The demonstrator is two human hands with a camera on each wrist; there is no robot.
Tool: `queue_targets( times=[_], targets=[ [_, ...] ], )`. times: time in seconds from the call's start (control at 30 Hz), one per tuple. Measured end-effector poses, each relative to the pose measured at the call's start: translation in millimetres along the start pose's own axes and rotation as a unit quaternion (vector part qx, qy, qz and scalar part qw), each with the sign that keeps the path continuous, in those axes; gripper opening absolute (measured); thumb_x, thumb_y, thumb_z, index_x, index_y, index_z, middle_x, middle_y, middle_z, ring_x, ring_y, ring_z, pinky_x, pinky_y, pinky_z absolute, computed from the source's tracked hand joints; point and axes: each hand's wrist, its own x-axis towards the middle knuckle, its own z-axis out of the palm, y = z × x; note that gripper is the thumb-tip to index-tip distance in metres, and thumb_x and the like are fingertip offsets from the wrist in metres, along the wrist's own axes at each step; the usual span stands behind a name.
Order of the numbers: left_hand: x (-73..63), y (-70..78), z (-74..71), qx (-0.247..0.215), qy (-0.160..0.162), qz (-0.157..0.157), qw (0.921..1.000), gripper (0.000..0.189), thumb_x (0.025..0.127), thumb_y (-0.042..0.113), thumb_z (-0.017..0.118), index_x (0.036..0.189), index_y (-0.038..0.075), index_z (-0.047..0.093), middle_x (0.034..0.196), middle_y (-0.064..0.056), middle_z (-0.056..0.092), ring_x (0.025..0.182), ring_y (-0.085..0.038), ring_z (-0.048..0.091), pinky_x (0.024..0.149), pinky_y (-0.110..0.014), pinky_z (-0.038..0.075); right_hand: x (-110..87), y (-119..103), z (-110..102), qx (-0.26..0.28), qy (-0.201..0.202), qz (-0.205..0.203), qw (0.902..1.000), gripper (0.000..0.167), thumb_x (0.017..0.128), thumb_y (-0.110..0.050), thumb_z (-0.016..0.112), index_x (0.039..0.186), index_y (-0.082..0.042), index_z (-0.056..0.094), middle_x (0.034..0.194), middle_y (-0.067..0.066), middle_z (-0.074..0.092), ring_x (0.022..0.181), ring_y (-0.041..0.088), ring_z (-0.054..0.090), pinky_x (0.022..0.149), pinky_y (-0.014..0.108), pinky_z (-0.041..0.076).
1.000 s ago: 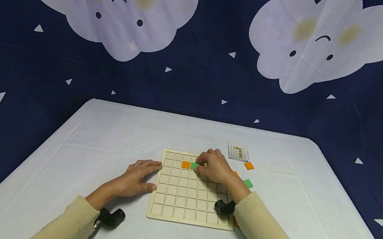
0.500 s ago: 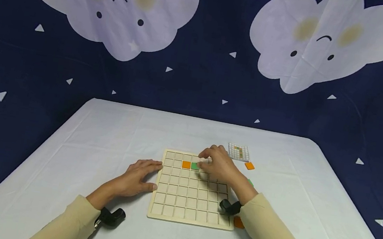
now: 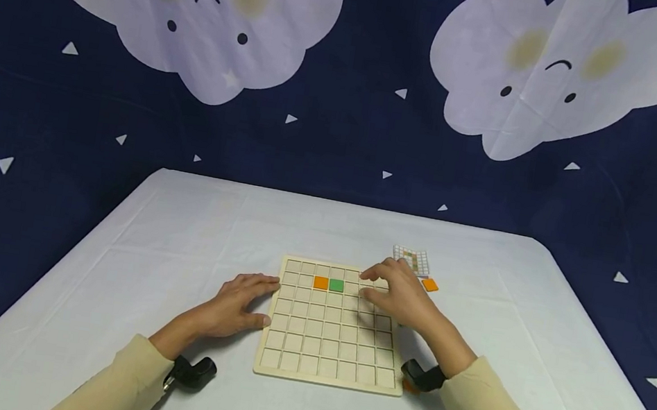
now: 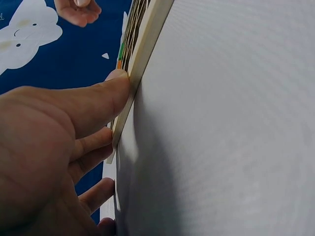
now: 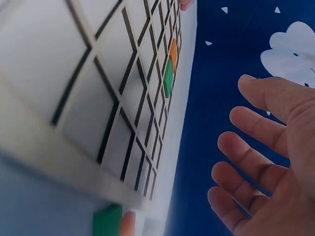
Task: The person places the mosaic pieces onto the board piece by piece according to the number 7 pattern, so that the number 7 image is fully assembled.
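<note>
A pale wooden grid board [image 3: 314, 329] lies on the white table. In its second row from the far edge, an orange square tile [image 3: 321, 283] and a green square tile [image 3: 337, 285] sit side by side. My left hand [image 3: 232, 306] touches the board's left edge with thumb and fingertips, fingers extended; the left wrist view has the thumb [image 4: 101, 101] against the rim. My right hand [image 3: 401, 292] hovers over the board's far right part, holding nothing. Its fingers [image 5: 246, 152] are spread and relaxed in the right wrist view.
Behind my right hand lies a printed grid card [image 3: 418, 261], with a loose orange tile [image 3: 431, 285] beside it. Another orange tile [image 3: 410, 387] shows by the near right corner. Loose green [image 5: 107, 220] and orange [image 5: 128, 223] tiles lie past the board's right edge.
My right hand has let go of the green tile, leaving it in its cell, and has moved right across the board. The left hand has stayed at the left edge.
</note>
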Motion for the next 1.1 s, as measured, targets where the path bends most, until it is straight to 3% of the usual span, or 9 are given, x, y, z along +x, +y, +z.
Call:
queue_targets(
  times=[0.17, 0.37, 0.53, 0.77, 1.0, 1.1],
  targets=[
    [-0.4, -0.3, -0.1, 0.003, 0.001, 0.0, 1.0, 0.062, 0.086, 0.025, 0.068, 0.139, 0.005, 0.045, 0.149, -0.011, 0.039, 0.136, -0.037, 0.032, 0.104, -0.062, 0.024, -14.6, 1.7, -6.8, 0.011, 0.004, 0.014, 0.9998, 0.026, 0.083, -0.025, 0.069, 0.107, -0.013, 0.069, 0.105, 0.003, 0.062, 0.109, 0.025, 0.05, 0.107, 0.055, 0.031],
    [-0.5, -0.4, -0.7, 0.005, 0.0, -0.002, 1.0, 0.062, 0.086, 0.025, 0.068, 0.14, 0.006, 0.045, 0.149, -0.011, 0.039, 0.137, -0.037, 0.031, 0.105, -0.062, 0.024, -30.4, 5.8, -9.6, -0.005, 0.014, 0.014, 0.9998, 0.024, 0.083, -0.022, 0.069, 0.106, -0.014, 0.069, 0.107, 0.001, 0.062, 0.106, 0.023, 0.051, 0.093, 0.048, 0.042],
    [-0.5, -0.5, -0.4, 0.005, -0.001, -0.003, 1.0, 0.062, 0.086, 0.025, 0.069, 0.14, 0.006, 0.045, 0.149, -0.01, 0.039, 0.137, -0.036, 0.032, 0.105, -0.061, 0.024, -40.0, 11.1, -11.0, -0.018, 0.019, 0.012, 0.9996, 0.024, 0.083, -0.02, 0.07, 0.106, -0.012, 0.069, 0.105, 0.001, 0.062, 0.104, 0.021, 0.049, 0.087, 0.044, 0.043],
    [-0.6, -0.6, -0.9, 0.004, 0.001, -0.002, 1.0, 0.062, 0.086, 0.024, 0.069, 0.14, 0.005, 0.045, 0.148, -0.011, 0.04, 0.136, -0.036, 0.032, 0.105, -0.061, 0.024, -48.1, 21.8, -14.5, -0.022, 0.023, 0.031, 0.999, 0.025, 0.083, -0.024, 0.071, 0.105, -0.014, 0.069, 0.103, -0.001, 0.061, 0.102, 0.017, 0.048, 0.085, 0.04, 0.043],
    [-0.4, -0.3, -1.2, 0.0, -0.003, -0.005, 1.0, 0.063, 0.086, 0.024, 0.068, 0.14, 0.006, 0.044, 0.149, -0.01, 0.039, 0.136, -0.036, 0.032, 0.105, -0.06, 0.024, -56.9, 31.7, -18.2, -0.02, 0.008, 0.071, 0.9973, 0.025, 0.083, -0.025, 0.071, 0.107, -0.015, 0.069, 0.112, 0.002, 0.062, 0.103, 0.02, 0.048, 0.084, 0.041, 0.043],
    [-0.2, -0.2, -1.5, -0.002, -0.004, -0.005, 1.0, 0.063, 0.086, 0.024, 0.068, 0.141, 0.006, 0.044, 0.149, -0.011, 0.038, 0.137, -0.036, 0.031, 0.105, -0.061, 0.023, -63.8, 33.0, -18.4, -0.027, 0.005, 0.068, 0.9973, 0.023, 0.083, -0.025, 0.072, 0.104, -0.016, 0.07, 0.106, 0.0, 0.063, 0.1, 0.019, 0.048, 0.082, 0.038, 0.043]
  ],
)
